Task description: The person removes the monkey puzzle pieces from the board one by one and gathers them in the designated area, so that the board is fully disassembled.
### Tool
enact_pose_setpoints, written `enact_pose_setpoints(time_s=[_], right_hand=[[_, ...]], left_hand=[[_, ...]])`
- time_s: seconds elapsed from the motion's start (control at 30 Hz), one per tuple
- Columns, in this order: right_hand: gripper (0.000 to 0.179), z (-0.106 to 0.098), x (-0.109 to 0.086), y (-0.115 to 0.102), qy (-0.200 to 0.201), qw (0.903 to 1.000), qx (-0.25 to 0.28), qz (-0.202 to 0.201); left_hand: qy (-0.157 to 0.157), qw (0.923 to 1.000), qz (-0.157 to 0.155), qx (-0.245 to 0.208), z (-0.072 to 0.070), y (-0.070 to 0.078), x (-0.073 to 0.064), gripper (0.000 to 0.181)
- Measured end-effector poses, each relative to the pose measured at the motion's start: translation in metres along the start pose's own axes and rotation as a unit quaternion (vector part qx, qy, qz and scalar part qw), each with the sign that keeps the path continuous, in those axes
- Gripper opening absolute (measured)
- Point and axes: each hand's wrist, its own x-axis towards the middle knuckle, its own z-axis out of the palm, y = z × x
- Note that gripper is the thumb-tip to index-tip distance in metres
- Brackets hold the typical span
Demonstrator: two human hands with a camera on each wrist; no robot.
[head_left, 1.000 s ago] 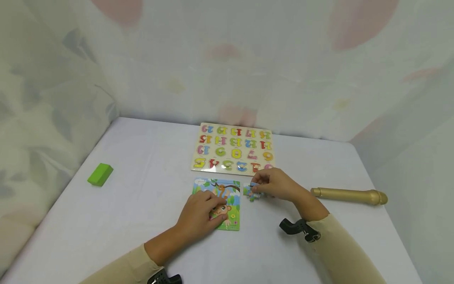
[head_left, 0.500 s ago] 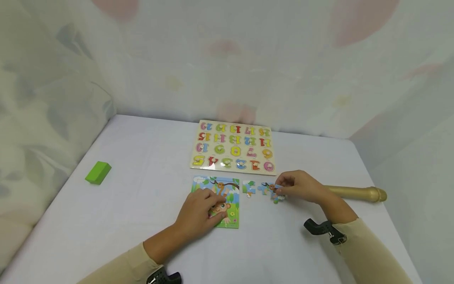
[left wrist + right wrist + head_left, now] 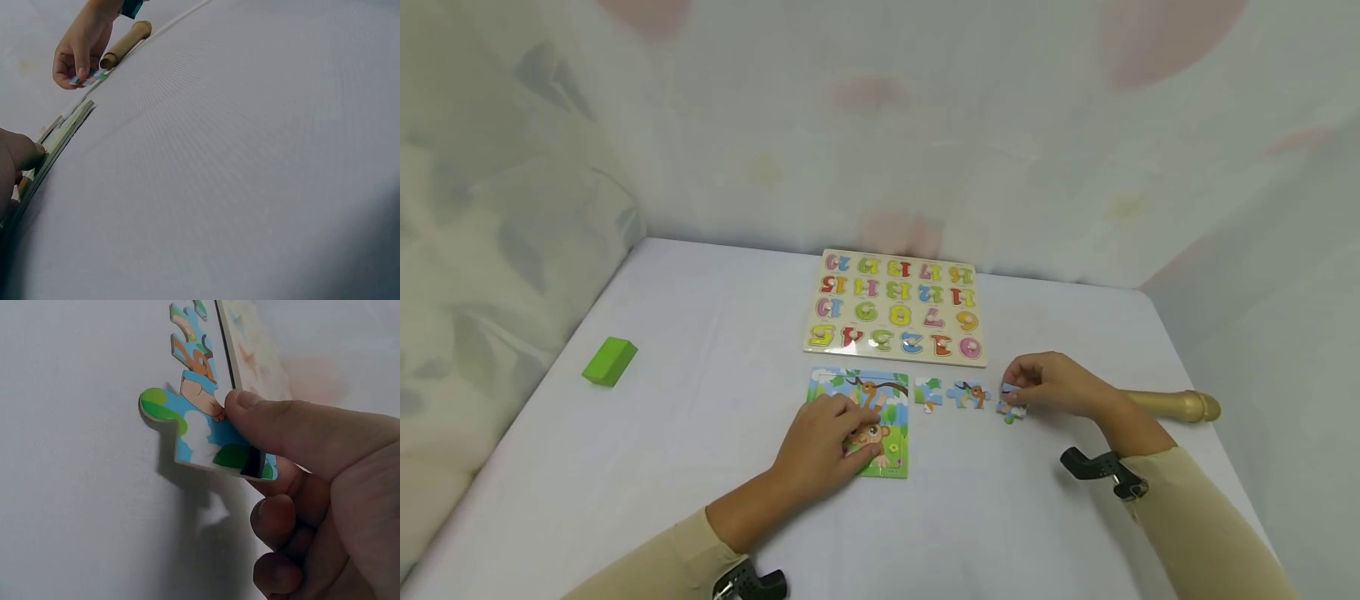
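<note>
1. Right grip (image 3: 1057, 386) is nearly closed, thumb and fingers pinching a puzzle piece (image 3: 203, 437) along one side; most of it juts out beyond the thumb.
2. Two loose pieces (image 3: 968, 395) lie in a row with it, farther from the surface's (image 3: 970, 517) right edge.
3. Left grip (image 3: 823, 437) rests relaxed on the picture puzzle (image 3: 895, 462).
4. Behind that, a number board (image 3: 895, 304) lies near the far edge.

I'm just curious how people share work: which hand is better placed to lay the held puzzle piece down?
Probably the right hand: it pinches the puzzle piece near two loose pieces. The left hand rests on the picture board.
</note>
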Motion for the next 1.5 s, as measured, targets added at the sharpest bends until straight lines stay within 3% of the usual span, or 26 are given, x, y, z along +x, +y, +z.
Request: enact_pose_setpoints(time_s=[0.13,0.43,0.83,1.17,1.4,1.5], right_hand=[[0.02,0.002,0.005,0.004,0.012,0.9992,-0.036,-0.008],[0.021,0.007,0.005,0.002,0.079,0.99,-0.104,-0.053],[0.018,0.01,0.003,0.004,0.1,0.9851,-0.122,-0.069],[0.01,0.019,0.002,0.001,0.177,0.9625,-0.131,-0.158],[0.01,0.031,0.008,-0.02,0.15,0.9721,-0.078,-0.163],[0.012,0.037,0.011,-0.03,0.133,0.9764,-0.068,-0.156]], left_hand=[[0.001,1.0,0.001,-0.003,-0.001,0.001,0.001,0.037],[-0.007,1.0,-0.004,-0.001,-0.003,0.002,0.002,0.038],[0.011,0.9999,0.002,-0.003,-0.001,0.001,0.002,0.036],[0.018,0.9995,0.022,-0.013,-0.003,0.003,-0.003,0.031],[0.024,0.999,0.036,-0.008,-0.014,0.007,-0.007,0.027],[0.02,0.9996,0.019,0.003,-0.02,0.006,-0.01,0.03]])
